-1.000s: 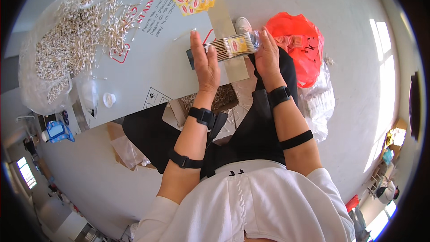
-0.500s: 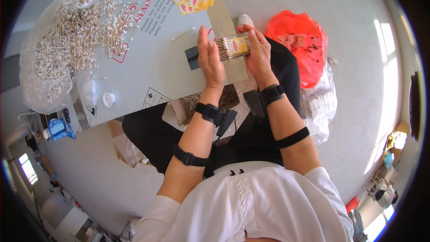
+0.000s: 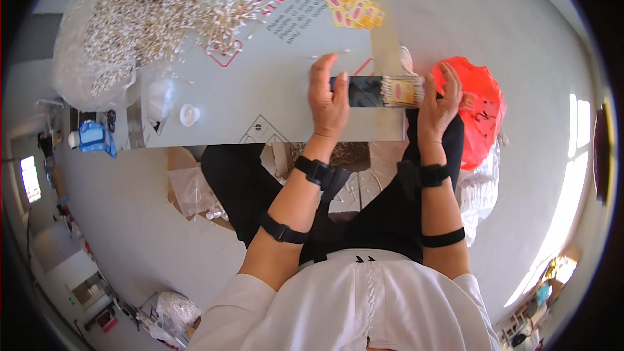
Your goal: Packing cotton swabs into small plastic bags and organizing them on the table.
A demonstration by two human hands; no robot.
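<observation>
A flat dark rectangular piece (image 3: 365,91) lies on the table near its front right corner. At its right end is a bundle of cotton swabs (image 3: 398,91) with a yellow printed card on it. My left hand (image 3: 329,103) is upright at the piece's left end, thumb apart from the fingers, nothing held. My right hand (image 3: 442,109) stands open at the bundle's right end, its thumb close to or touching the swabs; contact is unclear. A single loose swab (image 3: 336,52) lies beyond my left hand.
A clear bag (image 3: 65,71) spills a heap of swabs (image 3: 149,19) at the far left. Yellow cards (image 3: 351,0) lie at the back. A small white round piece (image 3: 189,115) sits near the table's front edge. A red bag (image 3: 484,136) stands right of the table; an open carton (image 3: 354,156) is below.
My right hand has let go of the swab bundle, which now sits at the dark piece's right end. My left hand has moved to the piece's other end. The view has shifted.
</observation>
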